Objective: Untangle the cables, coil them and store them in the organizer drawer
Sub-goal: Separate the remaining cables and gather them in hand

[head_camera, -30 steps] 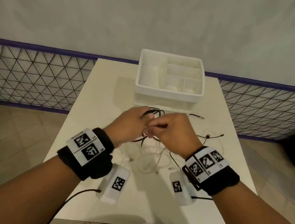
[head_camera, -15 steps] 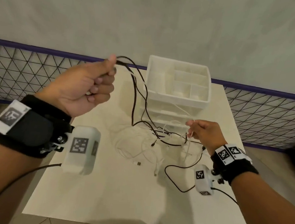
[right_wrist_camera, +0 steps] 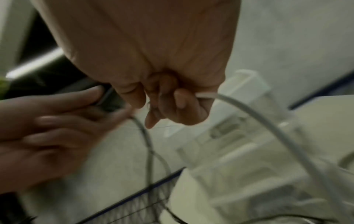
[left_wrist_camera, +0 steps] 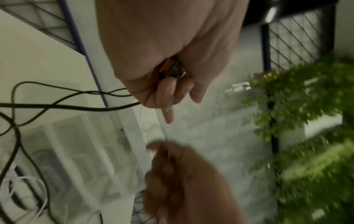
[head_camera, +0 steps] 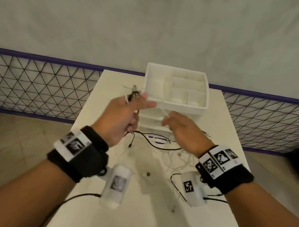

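Observation:
A white organizer [head_camera: 203, 107] with a divided top tray stands at the back of the white table [head_camera: 112, 78]; my hands hide most of its drawer fronts. My left hand [head_camera: 137, 101] is raised in front of it and grips a black cable [left_wrist_camera: 57, 106], whose plug sits in the curled fingers [left_wrist_camera: 173, 89]. A white cable [right_wrist_camera: 268, 128] crosses those fingers too. My right hand [head_camera: 168, 118] is close beside it and pinches the white cable between thumb and fingers [right_wrist_camera: 184, 103]. A tangle of black and white cables [head_camera: 160, 146] lies on the table below both hands.
A loose USB plug [head_camera: 147, 174] lies near the table's middle and a jack plug [head_camera: 208, 134] at the right. A black mesh fence [head_camera: 40, 86] with a purple rail runs behind the table. A green plant [left_wrist_camera: 306, 136] shows in the left wrist view.
My left hand has come down and to the right from its high position with the black cable. My right hand has risen to meet it in front of the organizer.

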Available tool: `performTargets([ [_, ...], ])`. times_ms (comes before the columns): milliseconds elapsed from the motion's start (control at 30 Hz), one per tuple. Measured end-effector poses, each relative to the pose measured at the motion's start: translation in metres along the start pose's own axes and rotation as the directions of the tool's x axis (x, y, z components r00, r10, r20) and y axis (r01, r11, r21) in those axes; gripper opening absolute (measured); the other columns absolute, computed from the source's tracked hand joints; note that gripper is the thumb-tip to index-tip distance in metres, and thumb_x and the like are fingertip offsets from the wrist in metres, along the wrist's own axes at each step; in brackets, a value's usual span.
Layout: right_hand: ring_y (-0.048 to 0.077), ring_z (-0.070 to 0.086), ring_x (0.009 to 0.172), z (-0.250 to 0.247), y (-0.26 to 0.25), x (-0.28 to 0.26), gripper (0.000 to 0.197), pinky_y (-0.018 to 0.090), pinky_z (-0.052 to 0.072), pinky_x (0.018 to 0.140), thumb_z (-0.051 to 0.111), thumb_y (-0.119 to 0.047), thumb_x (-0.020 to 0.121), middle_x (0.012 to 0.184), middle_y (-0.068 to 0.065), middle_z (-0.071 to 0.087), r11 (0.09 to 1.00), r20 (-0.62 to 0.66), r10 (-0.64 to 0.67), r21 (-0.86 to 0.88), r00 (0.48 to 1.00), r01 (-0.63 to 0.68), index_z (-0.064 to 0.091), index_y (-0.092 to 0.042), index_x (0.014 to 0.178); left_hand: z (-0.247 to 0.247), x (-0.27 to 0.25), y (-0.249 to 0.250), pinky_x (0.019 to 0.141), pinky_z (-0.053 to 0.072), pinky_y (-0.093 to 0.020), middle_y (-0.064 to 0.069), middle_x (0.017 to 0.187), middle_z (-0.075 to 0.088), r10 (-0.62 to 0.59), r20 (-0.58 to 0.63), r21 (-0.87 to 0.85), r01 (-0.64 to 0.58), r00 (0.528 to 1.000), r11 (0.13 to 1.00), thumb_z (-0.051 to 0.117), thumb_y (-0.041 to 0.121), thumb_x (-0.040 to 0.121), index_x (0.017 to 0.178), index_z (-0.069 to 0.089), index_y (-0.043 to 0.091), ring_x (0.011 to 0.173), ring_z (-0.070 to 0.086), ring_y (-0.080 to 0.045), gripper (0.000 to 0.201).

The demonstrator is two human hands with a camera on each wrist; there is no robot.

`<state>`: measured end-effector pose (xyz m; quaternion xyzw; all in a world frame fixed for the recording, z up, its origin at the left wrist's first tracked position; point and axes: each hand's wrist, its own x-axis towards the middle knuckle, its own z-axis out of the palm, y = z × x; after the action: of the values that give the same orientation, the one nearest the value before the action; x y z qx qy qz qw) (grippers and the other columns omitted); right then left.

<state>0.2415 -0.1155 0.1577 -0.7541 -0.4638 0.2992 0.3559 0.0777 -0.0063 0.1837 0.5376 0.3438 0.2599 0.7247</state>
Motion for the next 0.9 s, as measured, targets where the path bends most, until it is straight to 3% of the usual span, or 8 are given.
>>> performTargets([
  [133, 0.011, 0.067, 0.075, 0.003, -0.035, -0.007, 0.020, 0.027, 0.055, 0.072, 0.051, -0.020, 0.100, 0.093, 0.001, 0.074, 0.973, 0.023, -0.229, -0.037, 0.973, 0.229, 0.069, -0.023, 0.094, 0.020, -0.002, -0.010, 0.041, 0.030, -0.020, 0.008, 0.051, 0.050, 0.096, 0.036, 0.362, -0.103, 0.995, 0.926, 0.064, 0.039, 0.094, 0.070, 0.056, 0.017, 0.039, 0.037, -0.007, 0.033],
  [233, 0.001, 0.041, 0.044, -0.029, -0.020, -0.007, 0.014, 0.016, 0.035, 0.048, 0.066, -0.023, 0.094, 0.065, -0.007, 0.056, 0.977, -0.105, -0.105, 0.174, 0.989, 0.123, 0.075, -0.013, 0.094, -0.010, 0.008, -0.002, 0.041, 0.026, -0.022, 0.002, 0.059, 0.046, 0.122, -0.121, 0.334, -0.075, 0.985, 0.940, 0.070, 0.036, 0.089, 0.070, 0.052, 0.018, 0.041, 0.030, -0.007, 0.031],
  [367, 0.021, 0.026, 0.053, -0.062, 0.034, -0.007, 0.037, 0.032, 0.025, 0.054, 0.075, -0.050, 0.076, 0.055, 0.001, 0.034, 0.961, -0.165, 0.069, 0.275, 0.984, -0.021, 0.080, -0.014, 0.083, -0.056, 0.014, 0.014, 0.037, 0.028, -0.018, 0.010, 0.054, 0.041, 0.053, -0.219, 0.170, -0.016, 0.974, 0.985, 0.072, 0.031, 0.089, 0.087, 0.058, 0.014, 0.043, 0.029, -0.007, 0.022],
  [500, 0.027, 0.065, 0.079, -0.080, 0.087, 0.007, 0.021, 0.036, 0.052, 0.074, 0.064, -0.041, 0.093, 0.099, 0.013, 0.074, 0.984, -0.292, 0.115, -0.101, 0.949, -0.150, 0.079, -0.027, 0.096, -0.055, 0.014, 0.011, 0.043, 0.029, -0.021, 0.008, 0.055, 0.039, 0.100, -0.256, 0.298, -0.020, 0.961, 0.954, 0.066, 0.043, 0.091, 0.088, 0.063, 0.010, 0.049, 0.029, -0.010, 0.034],
  [600, 0.029, 0.054, 0.121, -0.081, 0.117, 0.010, 0.037, 0.043, 0.041, 0.104, 0.056, -0.035, 0.098, 0.140, 0.014, 0.053, 0.881, -0.429, 0.120, -0.370, 0.895, -0.296, 0.060, -0.025, 0.134, -0.049, 0.013, 0.002, 0.048, 0.029, -0.024, 0.004, 0.063, 0.042, 0.075, -0.311, 0.377, 0.051, 0.947, 0.925, 0.051, 0.059, 0.094, 0.097, 0.064, 0.010, 0.055, 0.030, -0.013, 0.050],
  [700, 0.034, 0.063, 0.108, -0.042, 0.127, -0.003, 0.030, 0.049, 0.052, 0.091, 0.066, -0.023, 0.091, 0.123, 0.013, 0.063, 0.902, -0.554, -0.052, -0.384, 0.831, -0.200, 0.066, -0.016, 0.120, -0.050, 0.011, -0.018, 0.042, 0.027, -0.022, -0.003, 0.077, 0.058, -0.066, -0.285, 0.296, 0.154, 0.956, 0.943, 0.046, 0.053, 0.099, 0.084, 0.058, 0.015, 0.051, 0.032, -0.011, 0.043],
  [800, 0.025, 0.069, 0.075, 0.028, 0.121, -0.026, 0.010, 0.038, 0.056, 0.073, 0.064, -0.023, 0.082, 0.084, 0.000, 0.073, 0.924, -0.188, -0.137, -0.379, 0.973, 0.057, 0.073, -0.021, 0.080, -0.050, 0.007, -0.040, 0.043, 0.030, -0.023, -0.001, 0.067, 0.048, -0.183, -0.226, 0.272, 0.243, 0.957, 0.931, 0.049, 0.038, 0.101, 0.077, 0.052, 0.015, 0.050, 0.037, -0.012, 0.033],
  [900, 0.023, 0.065, 0.102, 0.097, 0.116, -0.036, 0.036, 0.036, 0.051, 0.093, 0.061, -0.045, 0.086, 0.112, 0.001, 0.069, 0.869, 0.344, 0.050, -0.477, 0.938, 0.129, 0.071, -0.023, 0.113, -0.047, 0.003, -0.059, 0.052, 0.043, -0.028, -0.002, 0.065, 0.046, -0.300, -0.167, 0.262, 0.336, 0.939, 0.905, 0.051, 0.023, 0.101, 0.085, 0.059, 0.010, 0.055, 0.044, -0.016, 0.023],
])
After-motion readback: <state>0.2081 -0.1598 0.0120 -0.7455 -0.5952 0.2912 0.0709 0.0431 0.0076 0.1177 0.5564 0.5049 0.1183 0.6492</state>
